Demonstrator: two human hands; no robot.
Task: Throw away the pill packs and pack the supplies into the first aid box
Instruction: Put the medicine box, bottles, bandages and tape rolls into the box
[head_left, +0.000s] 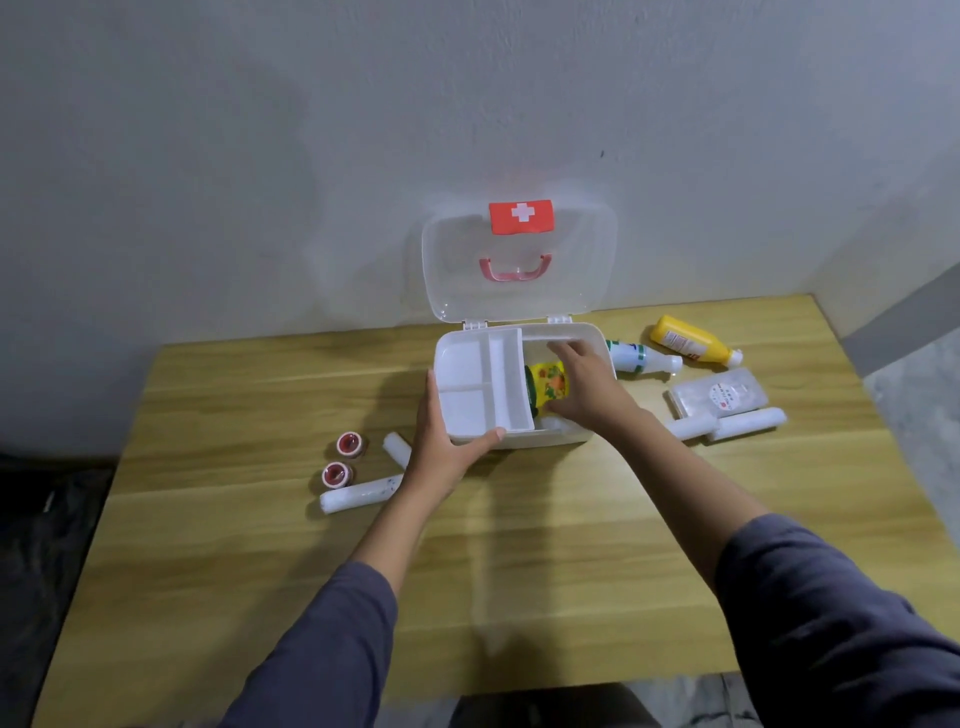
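A: First aid box (582, 435) mid-table, lid (519, 260) up against the wall; white divided tray (480, 387) sits over its left part.
B: Hands?
A: Left hand (444, 441) curled round the tray's near-left corner, thumb on the near edge; right hand (582, 387) inside the box, fingers wrapped on a yellow patterned pouch (550, 387); its long axis runs left-right, dark end pointing left.
B: Loose supplies?
A: Two bottles (693, 340), a clear packet and gauze rolls (748, 422) right; two red tape rolls (349, 445) and more rolls left.
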